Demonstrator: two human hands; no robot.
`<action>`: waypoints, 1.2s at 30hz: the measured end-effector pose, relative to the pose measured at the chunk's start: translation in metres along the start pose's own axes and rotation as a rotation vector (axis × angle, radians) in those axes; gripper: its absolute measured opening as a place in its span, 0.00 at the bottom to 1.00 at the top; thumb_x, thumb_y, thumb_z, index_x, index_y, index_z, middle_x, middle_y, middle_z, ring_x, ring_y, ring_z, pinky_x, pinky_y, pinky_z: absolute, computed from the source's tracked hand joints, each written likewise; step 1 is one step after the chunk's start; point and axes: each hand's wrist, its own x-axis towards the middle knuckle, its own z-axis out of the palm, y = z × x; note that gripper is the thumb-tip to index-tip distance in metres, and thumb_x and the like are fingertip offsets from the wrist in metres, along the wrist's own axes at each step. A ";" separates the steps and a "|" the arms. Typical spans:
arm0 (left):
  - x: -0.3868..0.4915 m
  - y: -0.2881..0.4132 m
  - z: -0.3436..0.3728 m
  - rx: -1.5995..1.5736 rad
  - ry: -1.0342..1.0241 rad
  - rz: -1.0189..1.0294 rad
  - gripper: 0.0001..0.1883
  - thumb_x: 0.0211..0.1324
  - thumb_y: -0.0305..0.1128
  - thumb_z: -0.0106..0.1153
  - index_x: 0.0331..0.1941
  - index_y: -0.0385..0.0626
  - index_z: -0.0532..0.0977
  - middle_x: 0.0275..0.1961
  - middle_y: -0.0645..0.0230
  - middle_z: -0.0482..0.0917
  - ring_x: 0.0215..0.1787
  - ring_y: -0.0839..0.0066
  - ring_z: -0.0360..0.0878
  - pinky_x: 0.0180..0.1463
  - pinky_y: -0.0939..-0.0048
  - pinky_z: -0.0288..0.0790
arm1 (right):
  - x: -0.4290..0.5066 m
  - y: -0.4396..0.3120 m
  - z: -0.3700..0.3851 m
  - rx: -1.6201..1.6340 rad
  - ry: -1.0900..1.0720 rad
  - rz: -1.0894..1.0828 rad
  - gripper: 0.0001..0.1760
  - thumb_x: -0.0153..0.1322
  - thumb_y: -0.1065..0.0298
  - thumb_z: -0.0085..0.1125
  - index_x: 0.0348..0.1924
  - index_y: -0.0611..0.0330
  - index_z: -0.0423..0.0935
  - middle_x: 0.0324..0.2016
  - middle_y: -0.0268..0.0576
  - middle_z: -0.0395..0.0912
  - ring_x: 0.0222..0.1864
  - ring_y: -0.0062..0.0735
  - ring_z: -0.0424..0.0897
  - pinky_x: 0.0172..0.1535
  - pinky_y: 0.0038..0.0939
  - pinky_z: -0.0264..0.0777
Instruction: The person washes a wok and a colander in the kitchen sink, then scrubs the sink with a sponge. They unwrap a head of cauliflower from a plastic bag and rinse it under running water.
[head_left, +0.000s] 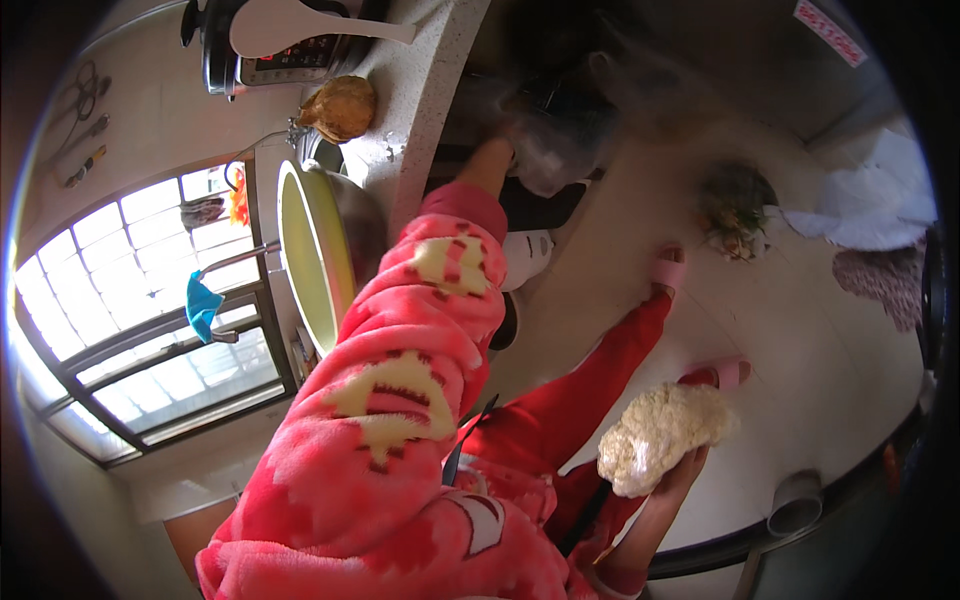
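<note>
My right hand (679, 472) holds a pale head of cauliflower (664, 439) from below, at the lower right. Glossy patches on it may be a clear wrap. My left arm, in a pink patterned fleece sleeve, reaches past the counter edge. The left hand (504, 146) is at a translucent plastic bag (559, 154); its fingers are hidden and blurred, so its grip cannot be told. Beyond the bag, dark shapes are too blurred to name. A dark container or bag with vegetable scraps (735, 225) is on the floor beyond my pink slippers (670, 266).
On the speckled counter (442, 45) at the upper left are an electric cooker with a white rice paddle (277, 28), a brown rounded object (341, 109) and a yellow-green basin (311, 255). A grey cylindrical bin (795, 506) and white plastic (877, 195) lie to the right.
</note>
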 end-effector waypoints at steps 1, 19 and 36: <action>0.017 -0.002 -0.001 0.007 0.029 -0.009 0.21 0.53 0.42 0.46 0.49 0.45 0.68 0.52 0.57 0.69 0.57 0.61 0.62 0.58 0.58 0.57 | 0.004 0.000 -0.003 0.008 -0.008 0.024 0.32 0.66 0.54 0.53 0.55 0.64 0.57 0.50 0.47 0.66 0.46 0.38 0.72 0.46 0.35 0.70; 0.280 -0.038 -0.002 0.484 0.506 -0.007 0.25 0.48 0.39 0.49 0.51 0.41 0.64 0.53 0.51 0.65 0.56 0.56 0.62 0.60 0.57 0.54 | 0.083 0.022 -0.004 -0.150 0.193 0.174 0.30 0.66 0.57 0.53 0.55 0.62 0.57 0.49 0.47 0.66 0.46 0.40 0.73 0.44 0.39 0.72; 0.243 -0.031 0.054 -0.144 1.018 0.304 0.23 0.46 0.33 0.48 0.48 0.35 0.62 0.53 0.44 0.62 0.54 0.48 0.61 0.59 0.56 0.54 | 0.084 0.010 0.012 -0.234 0.186 0.160 0.30 0.65 0.57 0.54 0.55 0.61 0.57 0.49 0.46 0.66 0.46 0.39 0.72 0.45 0.39 0.72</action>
